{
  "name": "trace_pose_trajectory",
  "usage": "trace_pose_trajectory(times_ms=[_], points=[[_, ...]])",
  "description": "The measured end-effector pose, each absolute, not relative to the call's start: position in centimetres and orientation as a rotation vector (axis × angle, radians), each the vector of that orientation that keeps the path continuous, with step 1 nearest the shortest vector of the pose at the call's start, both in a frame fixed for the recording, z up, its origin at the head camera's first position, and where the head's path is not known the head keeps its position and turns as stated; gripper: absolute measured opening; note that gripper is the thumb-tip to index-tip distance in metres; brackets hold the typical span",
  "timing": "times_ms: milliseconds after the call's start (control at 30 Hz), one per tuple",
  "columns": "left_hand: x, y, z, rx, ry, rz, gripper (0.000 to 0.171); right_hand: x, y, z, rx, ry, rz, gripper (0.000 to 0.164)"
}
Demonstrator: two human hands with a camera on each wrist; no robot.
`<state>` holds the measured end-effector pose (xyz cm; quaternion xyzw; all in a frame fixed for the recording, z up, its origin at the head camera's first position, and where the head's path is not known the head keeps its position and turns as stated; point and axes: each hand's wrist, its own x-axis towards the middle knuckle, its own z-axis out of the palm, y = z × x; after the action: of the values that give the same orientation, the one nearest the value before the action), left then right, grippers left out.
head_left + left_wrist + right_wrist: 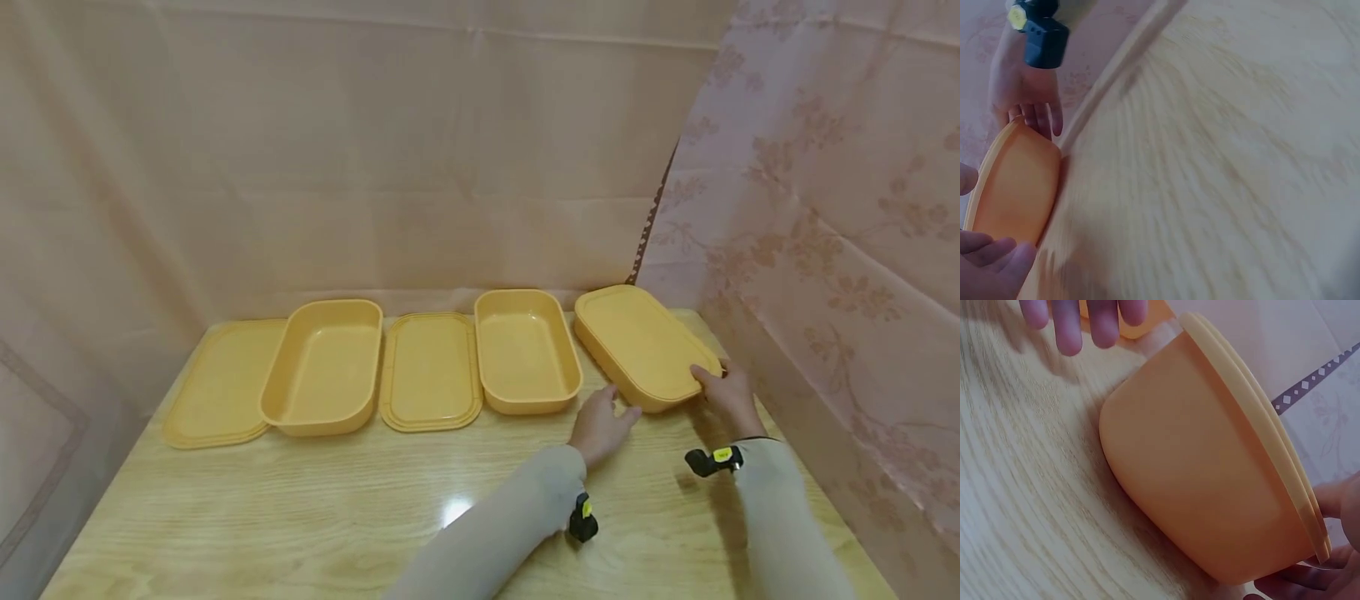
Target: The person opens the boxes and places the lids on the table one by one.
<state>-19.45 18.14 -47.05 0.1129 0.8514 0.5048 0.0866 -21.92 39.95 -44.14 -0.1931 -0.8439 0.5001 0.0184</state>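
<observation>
A yellow lidded food container (609, 360) stands at the right end of the table, its flat lid (637, 337) covering the top. My right hand (729, 400) grips its near right corner, the thumb on the lid and the fingers under the rim, as the right wrist view (1341, 519) also shows. By the near left corner is my left hand (602, 427), fingers extended and spread. The right wrist view shows a gap between those fingers (1104, 325) and the container wall. I cannot tell whether the container's near end is raised.
Left of the lidded container stand an uncovered smaller container (528, 350), a loose lid (432, 371), a larger uncovered container (326, 367) and a larger lid (217, 387) partly behind it. All sit along the back of the wooden table (337, 517). Cloth curtains (420, 150) hang behind and beside.
</observation>
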Motion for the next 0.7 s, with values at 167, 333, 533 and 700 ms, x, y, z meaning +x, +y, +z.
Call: trace_pose_trajectory(times_ms=[167, 333, 533, 700], points=[[-19.83, 18.28, -46.66, 0.324, 2.48, 1.552, 0.054, -22.02, 39.95, -44.4, -0.627, -2.602, 1.56, 0.066], [-20.19, 18.48, -46.65, 0.287, 2.396, 1.599, 0.06, -22.05, 39.62, -44.15, -0.666, -2.551, 1.662, 0.069], [-20.22, 18.6, -46.48, 0.179, 2.253, 1.794, 0.057, -21.82, 39.55, -43.93, -0.656, -2.535, 1.715, 0.071], [-20.13, 18.71, -46.14, 0.131, 2.255, 1.841, 0.054, -21.57, 39.71, -44.01, -0.606, -2.505, 1.756, 0.067]])
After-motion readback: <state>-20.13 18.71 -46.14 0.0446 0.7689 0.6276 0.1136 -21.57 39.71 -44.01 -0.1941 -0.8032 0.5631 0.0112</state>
